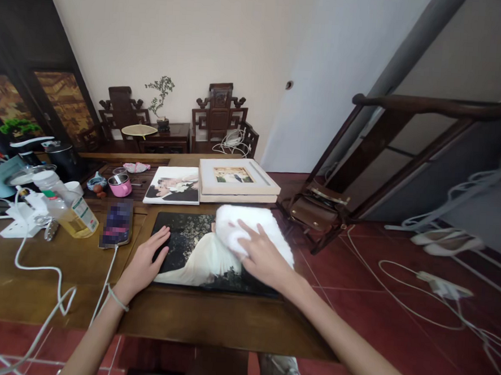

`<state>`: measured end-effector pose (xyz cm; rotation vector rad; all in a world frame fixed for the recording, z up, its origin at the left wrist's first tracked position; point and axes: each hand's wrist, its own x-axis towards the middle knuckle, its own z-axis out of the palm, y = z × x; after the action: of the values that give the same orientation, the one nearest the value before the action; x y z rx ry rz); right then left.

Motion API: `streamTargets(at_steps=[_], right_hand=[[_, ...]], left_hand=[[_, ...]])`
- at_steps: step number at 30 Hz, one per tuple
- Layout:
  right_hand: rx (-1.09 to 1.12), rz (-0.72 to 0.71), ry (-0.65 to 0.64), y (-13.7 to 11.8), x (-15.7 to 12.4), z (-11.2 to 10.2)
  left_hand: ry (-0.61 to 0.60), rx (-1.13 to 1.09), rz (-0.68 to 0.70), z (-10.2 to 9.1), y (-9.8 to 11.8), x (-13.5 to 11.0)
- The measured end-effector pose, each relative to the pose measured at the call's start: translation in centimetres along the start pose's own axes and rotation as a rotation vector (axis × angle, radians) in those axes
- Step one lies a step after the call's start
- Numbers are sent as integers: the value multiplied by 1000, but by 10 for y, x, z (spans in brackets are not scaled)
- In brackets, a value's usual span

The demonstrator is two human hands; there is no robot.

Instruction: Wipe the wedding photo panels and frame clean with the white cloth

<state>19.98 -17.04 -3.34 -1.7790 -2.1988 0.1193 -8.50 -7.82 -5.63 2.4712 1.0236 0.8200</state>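
Observation:
A dark photo panel (pixel 195 263) showing a figure in a pale gown lies flat near the front edge of the wooden table (pixel 175 316). My left hand (pixel 148 260) rests at the panel's left edge, fingers stretched out, holding nothing. On the panel's right part lies a fluffy white cloth (pixel 269 228). My right hand (pixel 257 253) presses on this cloth with its fingers spread, and the cloth hides that part of the picture beneath.
Behind the panel are a white-edged photo (pixel 178 189) and a pale box (pixel 240 181). To the left stand a phone (pixel 116 224) on a cable, a bottle of yellow liquid (pixel 77 213), a pink cup (pixel 120 185) and a power strip (pixel 28 213). A wooden chair (pixel 330 198) stands right.

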Motion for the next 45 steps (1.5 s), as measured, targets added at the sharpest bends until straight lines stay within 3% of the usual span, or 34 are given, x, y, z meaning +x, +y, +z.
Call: streamTargets(at_steps=[4,7,10,16,19,22,27,30,33,40,42,45], right_hand=[[100,-128,-147,-52,-55,-4],[177,-257,-190,-71,-71,-6],[166,-257,-160,-61,-56,-5],[-19,-89,-8,-2,20,1],[-53,-30,14,12,45,3],[-43,-41,0,-2,39,6],[72,-198,-119,-62,-25,14],[130,-304,-142,-81,-47,15],[124,-267,-136,-69,-34,12],[-14,-30,-8,-12,53,7],[-25,-6,0,-14,60,8],[1,-54,-51,-40,39,11]], left_hand=[[5,14,5,1,0,0],[8,18,7,2,-1,-1],[7,25,16,2,-2,-1],[-5,40,20,1,-3,0],[2,40,16,2,-3,0],[13,39,7,3,-4,-1],[2,42,8,4,-4,-1],[-1,40,4,4,-4,-1],[0,35,8,5,-3,0],[-2,37,23,5,-5,2],[3,42,23,5,-6,1],[16,44,25,7,-8,1]])
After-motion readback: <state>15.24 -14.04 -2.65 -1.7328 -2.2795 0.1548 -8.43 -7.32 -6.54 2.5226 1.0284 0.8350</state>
